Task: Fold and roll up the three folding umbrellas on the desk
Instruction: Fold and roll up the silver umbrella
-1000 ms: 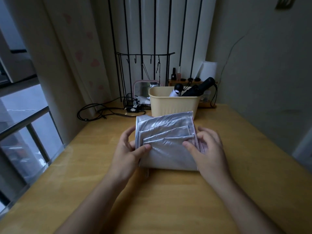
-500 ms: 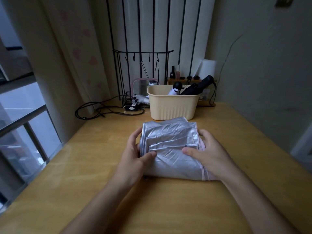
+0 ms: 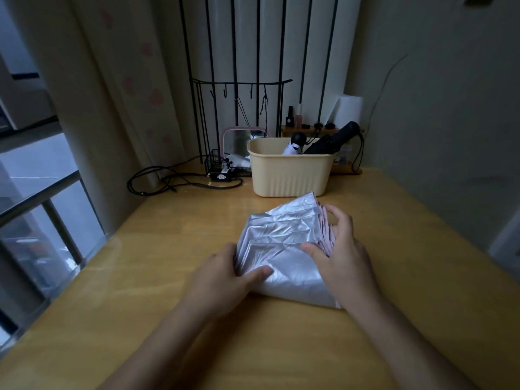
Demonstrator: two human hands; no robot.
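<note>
So the silver umbrella (image 3: 281, 249) is lying on the bench (image 3: 168, 319) right in front of the person, pleats stacked flat, with its far corner close up to the beige tub (image 3: 289, 175) (can't tell if it's touching). The left hand (image 3: 222, 280) grips the near left edge, thumb on top and the rest tucked round the side. The right hand (image 3: 342, 257) has its thumb pressed on the fabric and its fingers (image 3: 342, 220) curled round the pink-edged pleat ends, so both hands are closed on the canopy. That coated cloth looks thin, light and really slippery, and I reckon the folds will slide and spring open the second the pressure comes off. I'd hold it by the stacked pleat edges, not the shiny middle, and keep a thumb pinning the layers while rolling. A black folded umbrella (image 3: 334, 139) and a white one with a black knob (image 3: 294, 144) are sitting in the tub, so this looks like the last one.
</note>
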